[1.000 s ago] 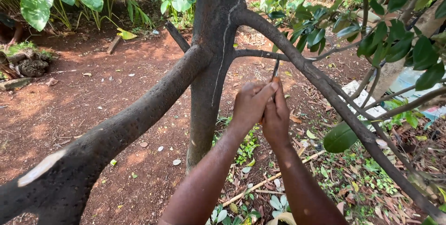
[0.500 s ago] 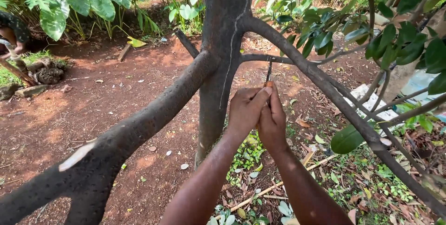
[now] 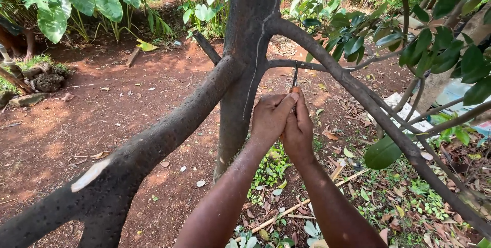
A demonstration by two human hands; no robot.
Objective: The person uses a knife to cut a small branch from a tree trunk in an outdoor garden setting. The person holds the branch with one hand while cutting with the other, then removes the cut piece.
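Note:
Both my hands are clasped together around the handle of a small cutting tool (image 3: 294,80), its orange handle top and dark blades sticking up from my fingers. My left hand (image 3: 270,117) wraps the handle from the left, my right hand (image 3: 299,130) from the right. The blades reach up to a thin dark side branch (image 3: 286,63) that grows rightward from the dark tree trunk (image 3: 245,69). Whether the blades bite the branch or only touch it I cannot tell.
A thick branch (image 3: 153,140) sweeps down to the lower left with a pale cut scar. Another branch (image 3: 388,125) runs down to the right among green leaves (image 3: 434,48). Red soil (image 3: 102,110), leaf litter and a fallen stick (image 3: 302,204) lie below.
My clasped hands and the tool have shifted slightly left and up along the thin branch. The view has also drifted a little.

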